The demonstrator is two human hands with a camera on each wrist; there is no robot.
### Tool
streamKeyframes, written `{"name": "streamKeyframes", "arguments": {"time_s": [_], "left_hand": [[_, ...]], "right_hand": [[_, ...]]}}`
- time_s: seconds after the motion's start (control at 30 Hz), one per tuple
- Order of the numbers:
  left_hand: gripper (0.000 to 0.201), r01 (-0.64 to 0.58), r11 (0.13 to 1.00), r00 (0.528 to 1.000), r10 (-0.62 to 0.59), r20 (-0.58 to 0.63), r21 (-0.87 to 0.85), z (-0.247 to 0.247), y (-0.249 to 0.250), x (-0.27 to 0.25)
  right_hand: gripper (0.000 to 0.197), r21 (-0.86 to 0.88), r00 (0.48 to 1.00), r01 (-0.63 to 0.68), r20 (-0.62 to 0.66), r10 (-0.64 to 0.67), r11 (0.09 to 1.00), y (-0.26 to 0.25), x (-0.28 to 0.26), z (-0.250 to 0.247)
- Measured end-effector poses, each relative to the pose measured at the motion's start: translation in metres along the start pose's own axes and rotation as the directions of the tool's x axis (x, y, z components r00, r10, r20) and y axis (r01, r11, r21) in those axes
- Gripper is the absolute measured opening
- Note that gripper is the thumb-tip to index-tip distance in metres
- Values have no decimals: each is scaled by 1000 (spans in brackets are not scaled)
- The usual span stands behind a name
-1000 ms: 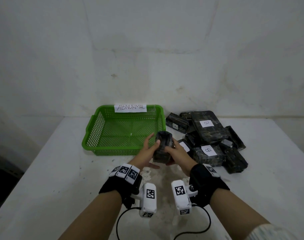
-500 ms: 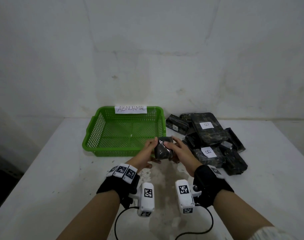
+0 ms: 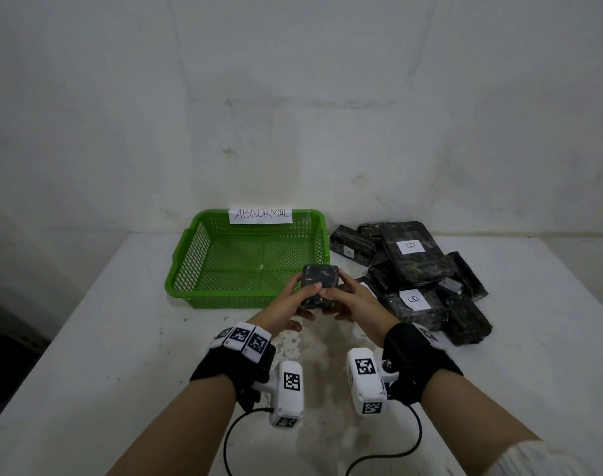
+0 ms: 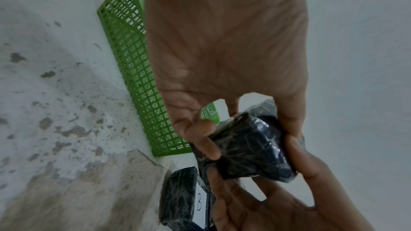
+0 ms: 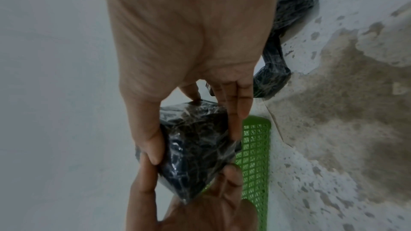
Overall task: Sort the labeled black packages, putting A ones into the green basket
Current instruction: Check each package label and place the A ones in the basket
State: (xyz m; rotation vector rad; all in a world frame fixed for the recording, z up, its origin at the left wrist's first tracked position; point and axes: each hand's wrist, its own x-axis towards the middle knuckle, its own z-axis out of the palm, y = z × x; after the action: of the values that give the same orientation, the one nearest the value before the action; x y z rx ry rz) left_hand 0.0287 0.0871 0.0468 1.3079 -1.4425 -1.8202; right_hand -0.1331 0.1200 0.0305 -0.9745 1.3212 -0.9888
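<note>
Both hands hold one small black plastic-wrapped package (image 3: 319, 285) above the table, just in front of the green basket (image 3: 204, 266). My left hand (image 3: 294, 298) grips its left side, thumb on the near face. My right hand (image 3: 343, 298) grips its right side the same way. No label shows on the held package (image 4: 246, 148) (image 5: 195, 148) in any view. The basket holds nothing and carries a paper tag reading ABNORMAL (image 3: 260, 214). A pile of black packages (image 3: 427, 280) lies to the right; two show B labels (image 3: 411, 246).
The white table (image 3: 87, 338) has a worn, stained patch under my wrists. The pile sits close to the basket's right wall. A bare wall stands behind the table. Cables trail from the wrist cameras toward the near edge.
The package has been turned in both hands, from upright to lying back with a broad face toward me. My hands stayed in about the same place in front of the basket.
</note>
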Motion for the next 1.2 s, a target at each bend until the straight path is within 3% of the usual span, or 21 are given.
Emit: {"name": "streamKeyframes", "arguments": {"time_s": [0.1, 0.23, 0.37, 0.53, 0.63, 0.73, 0.83, 0.93, 1.0, 1.1, 1.13, 1.2], "left_hand": [[48, -3, 1000, 1000, 3, -21, 12, 0, 1, 1], [47, 12, 1000, 1000, -12, -9, 12, -1, 1, -1], [41, 22, 1000, 999, -22, 46, 2, -1, 2, -6], [46, 12, 999, 1000, -13, 22, 29, -2, 0, -4], [48, 4, 999, 1000, -4, 4, 45, -1, 0, -6], [54, -21, 1000, 995, 20, -103, -7, 0, 3, -3], [40, -63, 988, 974, 30, -223, -139, 0, 7, 1], [22, -99, 965, 974, 44, -221, -241, -1, 9, 3], [29, -85, 961, 979, 32, -200, -263, -3, 8, 2], [76, -6, 950, 994, -27, -101, -313, -8, 1, 2], [78, 9, 953, 998, -30, -62, -303, -9, 0, 1], [50, -6, 964, 1000, -2, -31, -267, -8, -2, -2]], "right_hand": [[92, -9, 998, -26, 59, 26, 1000, 1, 0, 0], [81, -4, 999, 6, 39, -6, 1000, 1, -2, 1], [84, 11, 999, -18, 42, 18, 1000, 0, -1, 1], [83, 37, 998, -23, 64, 21, 999, 0, -4, -2], [92, 56, 1000, -9, -24, 10, 998, 3, -1, -1], [106, 113, 997, -13, -70, 21, 994, 4, -2, -1], [72, 113, 999, -34, -14, 36, 993, 6, -5, -5], [60, 25, 999, -12, 44, 11, 1000, 8, -7, -4], [52, 5, 1000, 22, 14, -22, 1000, 7, -8, -2], [28, 39, 993, 100, -59, -98, 994, -1, -9, 0], [22, 60, 990, 118, -82, -113, 991, -4, -10, 1], [21, 89, 990, 112, -96, -103, 990, -9, -11, 4]]}}
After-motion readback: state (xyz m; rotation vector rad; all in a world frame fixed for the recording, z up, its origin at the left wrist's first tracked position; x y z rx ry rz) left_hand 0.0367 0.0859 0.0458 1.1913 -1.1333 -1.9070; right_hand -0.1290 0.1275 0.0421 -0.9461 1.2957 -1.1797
